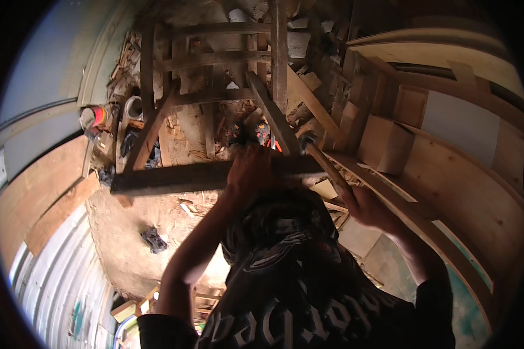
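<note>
A dark wooden frame (265,107) of legs and crossbars stands in front of me. Its nearest piece, a thick beam (174,178), runs crosswise close to my body. My left hand (250,168) is closed over the top of this beam, right of its middle. In my right hand (361,206) is a hammer (328,166), gripped low on its wooden handle. The dark hammer head is by the right part of the beam, near a slanting leg; whether it touches the wood I cannot tell.
Wood scraps litter the floor around the frame. Planks and a boxy wooden piece (384,144) line the right side, with a long narrow board (413,218) beside my right arm. At left are a can (94,117), wooden panels and corrugated metal sheeting (61,273). A black crumpled thing (153,239) lies on the floor.
</note>
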`<action>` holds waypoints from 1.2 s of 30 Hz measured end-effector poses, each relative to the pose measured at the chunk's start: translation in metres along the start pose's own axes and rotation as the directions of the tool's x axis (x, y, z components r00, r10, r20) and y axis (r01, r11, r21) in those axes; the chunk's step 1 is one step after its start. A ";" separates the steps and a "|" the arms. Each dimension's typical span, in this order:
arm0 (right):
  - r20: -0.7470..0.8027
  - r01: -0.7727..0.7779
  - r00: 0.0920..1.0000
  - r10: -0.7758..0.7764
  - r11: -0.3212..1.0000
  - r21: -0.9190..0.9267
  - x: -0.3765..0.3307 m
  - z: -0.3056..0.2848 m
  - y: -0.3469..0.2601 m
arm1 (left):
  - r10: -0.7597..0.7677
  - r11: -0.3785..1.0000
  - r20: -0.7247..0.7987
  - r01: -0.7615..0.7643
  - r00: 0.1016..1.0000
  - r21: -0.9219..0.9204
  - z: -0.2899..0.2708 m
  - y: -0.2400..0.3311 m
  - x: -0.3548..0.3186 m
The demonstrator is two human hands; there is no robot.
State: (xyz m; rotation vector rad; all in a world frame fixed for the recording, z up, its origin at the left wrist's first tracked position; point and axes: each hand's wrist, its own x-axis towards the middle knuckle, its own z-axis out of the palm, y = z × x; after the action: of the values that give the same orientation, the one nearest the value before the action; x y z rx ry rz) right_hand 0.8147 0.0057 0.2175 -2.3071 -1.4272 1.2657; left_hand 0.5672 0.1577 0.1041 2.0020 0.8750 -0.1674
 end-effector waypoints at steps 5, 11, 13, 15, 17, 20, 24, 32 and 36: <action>0.137 -0.373 0.928 0.347 0.857 0.356 0.010 -0.039 -0.054 | -0.004 0.999 0.037 0.002 0.999 0.049 -0.008 -0.004 0.002; 0.304 -0.274 0.911 0.279 0.960 -0.061 0.002 -0.007 -0.024 | -0.011 0.998 0.055 0.007 0.998 0.069 -0.010 -0.003 0.009; 0.311 -0.298 0.910 0.275 0.954 0.028 -0.004 -0.002 -0.019 | -0.031 0.998 0.073 0.027 0.997 0.054 -0.012 -0.004 0.014; 0.055 -0.137 0.990 0.133 0.988 0.069 0.002 -0.014 -0.021 | -0.005 0.999 0.001 0.005 1.000 0.044 -0.009 -0.005 0.014; 0.060 -0.262 0.954 0.294 0.716 0.647 0.017 -0.039 -0.061 | -0.014 1.000 0.003 0.014 1.000 0.020 -0.009 -0.004 0.007; -0.245 0.060 0.956 0.159 0.715 0.696 0.034 -0.055 -0.080 | -0.058 0.998 0.074 0.059 0.996 -0.010 -0.021 0.003 0.005; 0.034 -0.126 0.991 0.127 0.992 -0.017 -0.029 0.027 0.039 | -0.028 1.000 0.052 0.029 0.998 -0.004 -0.019 0.002 0.007; -0.086 -0.183 0.970 0.227 0.917 0.353 -0.001 0.012 -0.012 | 0.010 1.000 0.040 -0.010 0.999 0.001 -0.017 -0.004 0.014; 0.182 -0.335 0.932 0.313 0.937 0.099 -0.003 0.006 -0.021 | -0.028 0.998 0.040 0.026 0.999 0.050 -0.010 -0.008 0.014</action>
State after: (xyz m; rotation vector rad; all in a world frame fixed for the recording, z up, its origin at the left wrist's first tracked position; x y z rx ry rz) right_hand 0.7963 0.0131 0.2260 -2.4703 -0.9911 1.6173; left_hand 0.5699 0.1754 0.0979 2.0264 0.8799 -0.2472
